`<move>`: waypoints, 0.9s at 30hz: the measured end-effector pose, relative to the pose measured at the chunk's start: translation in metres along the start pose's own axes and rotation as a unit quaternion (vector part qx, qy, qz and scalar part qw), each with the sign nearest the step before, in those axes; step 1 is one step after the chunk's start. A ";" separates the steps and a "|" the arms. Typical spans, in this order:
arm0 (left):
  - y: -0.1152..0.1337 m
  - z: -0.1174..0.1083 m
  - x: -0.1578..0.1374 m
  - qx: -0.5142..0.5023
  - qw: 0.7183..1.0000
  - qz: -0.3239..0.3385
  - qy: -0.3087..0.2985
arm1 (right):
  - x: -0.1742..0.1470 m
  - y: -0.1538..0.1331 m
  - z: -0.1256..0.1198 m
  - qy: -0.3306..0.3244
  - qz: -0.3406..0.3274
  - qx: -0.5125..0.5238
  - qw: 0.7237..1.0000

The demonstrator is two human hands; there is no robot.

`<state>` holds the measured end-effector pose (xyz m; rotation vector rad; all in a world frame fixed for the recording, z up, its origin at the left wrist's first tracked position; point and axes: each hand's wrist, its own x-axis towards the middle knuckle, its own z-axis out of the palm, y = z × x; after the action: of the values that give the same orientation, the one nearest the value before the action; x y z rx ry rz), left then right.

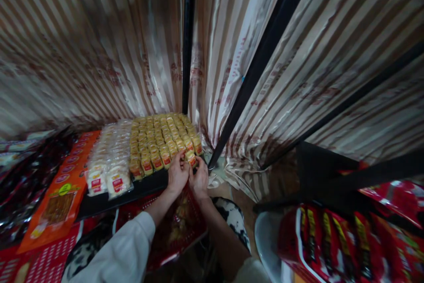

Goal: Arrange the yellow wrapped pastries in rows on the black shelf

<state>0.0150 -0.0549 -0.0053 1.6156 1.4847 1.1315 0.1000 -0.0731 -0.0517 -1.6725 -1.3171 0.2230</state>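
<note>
Between the fingers of my left hand (178, 173) and my right hand (199, 179) is a small yellow wrapped snack packet (190, 158) with a red label. Both hands are closed around its sides at the front right end of tight rows of matching yellow packets (155, 135). These rows stand on a black shelf (129, 199). Left of them, rows of white clear-wrapped packets (111, 155) with red labels share the shelf. Below my forearms, a red basket (195, 230) holds loose yellowish packets, partly hidden by my arms.
Orange snack packaging (58, 194) and dark shiny packs (29, 177) lie at the left. Black posts (241, 93) rise before a striped curtain (99, 53). At the lower right are red packs (344, 239) in a basket and a pale rounded container (266, 241).
</note>
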 end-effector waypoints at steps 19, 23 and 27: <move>-0.015 0.016 0.019 -0.048 0.997 0.027 -0.045 | 0.023 0.020 0.027 0.037 -0.003 0.086 0.996; -0.017 0.016 0.016 -0.024 0.997 0.059 -0.037 | 0.023 0.020 0.026 0.044 -0.002 0.111 0.993; -0.019 0.020 0.013 -0.013 0.996 0.078 -0.037 | 0.022 0.024 0.026 0.041 -0.016 0.088 0.995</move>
<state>0.0248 -0.0383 -0.0285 1.7608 1.3111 1.1567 0.1081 -0.0396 -0.0750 -1.4956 -1.2255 0.2419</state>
